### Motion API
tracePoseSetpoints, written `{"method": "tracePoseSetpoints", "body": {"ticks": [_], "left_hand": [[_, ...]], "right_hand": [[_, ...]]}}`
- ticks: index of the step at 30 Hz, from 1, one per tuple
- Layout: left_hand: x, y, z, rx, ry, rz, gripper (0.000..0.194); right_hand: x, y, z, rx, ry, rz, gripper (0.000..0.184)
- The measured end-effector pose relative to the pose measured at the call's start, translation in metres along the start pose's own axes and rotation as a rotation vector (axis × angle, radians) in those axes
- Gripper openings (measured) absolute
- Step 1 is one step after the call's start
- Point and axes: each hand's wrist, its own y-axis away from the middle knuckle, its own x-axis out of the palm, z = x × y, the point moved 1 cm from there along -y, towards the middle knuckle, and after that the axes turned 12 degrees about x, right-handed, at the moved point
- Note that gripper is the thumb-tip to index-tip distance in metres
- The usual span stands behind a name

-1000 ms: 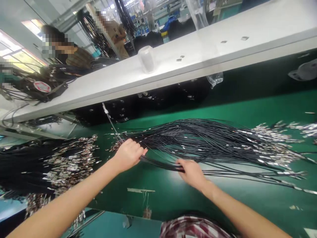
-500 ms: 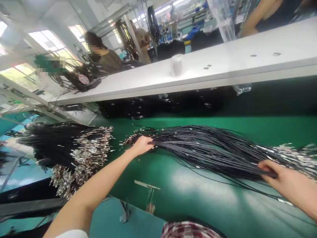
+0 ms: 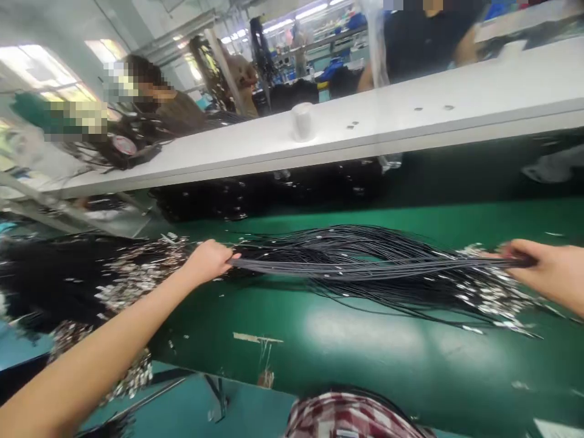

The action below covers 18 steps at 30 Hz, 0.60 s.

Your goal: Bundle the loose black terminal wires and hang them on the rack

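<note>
A bundle of thin black cables stretches nearly straight between my two hands, above the green tabletop. My left hand is closed round its left end. Round the right end my right hand is closed as well, slightly blurred. Beneath and behind the held bundle lies a larger spread of black cables, with shiny metal ends at the right. Beside my left forearm is a thick heap of black cables with many metal ends.
A white shelf runs across behind the table, bearing a white roll and several small metal bits. Dark bundles lie under it. Co-workers are beyond the shelf, one in a dark shirt. A tan strip lies near the front edge.
My left hand has moved left and my right hand has risen a little. The held cables have gone from slanting among the others to taut and level above them. The view has shifted right.
</note>
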Motion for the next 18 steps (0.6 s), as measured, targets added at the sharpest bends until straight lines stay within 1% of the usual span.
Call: {"method": "tracePoseSetpoints", "body": {"ticks": [1,2,3,4,5,7,8,9,10,11,12,13,15,16,18], "left_hand": [[0.013,0.012,0.002,-0.011,-0.009,0.019,0.043],[0.027,0.024,0.003,-0.025,-0.009,0.037,0.041],[0.042,0.036,0.002,-0.023,0.0,0.07,0.038],[0.058,0.048,0.0,0.001,0.013,0.12,0.033],[0.074,0.059,-0.006,0.037,0.025,0.189,0.029],[0.104,0.074,-0.023,0.048,0.026,0.322,0.025],[0.116,0.076,-0.036,0.016,0.01,0.387,0.025],[0.126,0.074,-0.05,-0.024,-0.009,0.438,0.031],[0.133,0.067,-0.067,-0.054,-0.022,0.455,0.039],[0.138,0.055,-0.085,-0.061,-0.016,0.433,0.046],[0.139,0.038,-0.106,-0.042,0.014,0.379,0.048],[0.139,0.018,-0.129,0.004,0.073,0.301,0.046],[0.133,-0.032,-0.182,0.141,0.256,0.154,0.034],[0.129,-0.059,-0.21,0.211,0.355,0.112,0.03],[0.12,-0.112,-0.271,0.376,0.502,0.047,0.025]], "right_hand": [[-0.008,0.009,0.008,0.035,0.152,0.027,0.029],[-0.012,0.021,0.018,0.047,0.24,0.042,0.027],[-0.012,0.035,0.03,0.039,0.276,0.042,0.025],[-0.006,0.052,0.041,-0.031,0.256,0.116,0.019],[0.004,0.071,0.052,-0.106,0.219,0.211,0.015],[0.032,0.11,0.063,-0.177,0.202,0.443,0.012],[0.046,0.129,0.063,-0.168,0.205,0.517,0.02],[0.057,0.148,0.059,-0.104,0.21,0.534,0.038],[0.066,0.167,0.051,-0.014,0.203,0.519,0.053],[0.072,0.185,0.041,0.087,0.177,0.471,0.061],[0.074,0.203,0.029,0.201,0.136,0.404,0.064],[0.073,0.221,0.018,0.315,0.077,0.336,0.061],[0.067,0.256,0.0,0.523,-0.057,0.231,0.047],[0.064,0.27,-0.004,0.608,-0.121,0.206,0.041],[0.059,0.293,-0.003,0.73,-0.221,0.186,0.034]]}}
